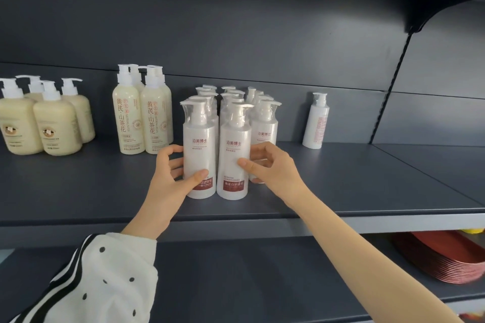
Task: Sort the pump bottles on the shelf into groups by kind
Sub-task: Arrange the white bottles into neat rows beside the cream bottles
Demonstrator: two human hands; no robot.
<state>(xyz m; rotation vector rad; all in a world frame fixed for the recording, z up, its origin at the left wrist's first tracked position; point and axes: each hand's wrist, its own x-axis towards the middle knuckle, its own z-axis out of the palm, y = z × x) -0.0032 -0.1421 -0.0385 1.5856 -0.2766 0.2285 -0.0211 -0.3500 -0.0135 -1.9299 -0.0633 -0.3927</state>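
White bottles (pixel 265 123) cluster on the shelf (pixel 367 186); my L hand (pixel 168 173) curls round front-left bottle (pixel 199 144), R hand (pixel 267 168) pinches front-right bottle (pixel 233 155), squaring the group. Next, I reckon: fetch stray bottle (pixel 316 120), well apart at right.

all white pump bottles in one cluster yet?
No: a lone white bottle stands at the right, apart from the white cluster whose front bottles the left hand and right hand grip.

Glossy white plastic pump bottles (pixel 199 155) stand on a smooth, matt dark-grey shelf (pixel 367 181).
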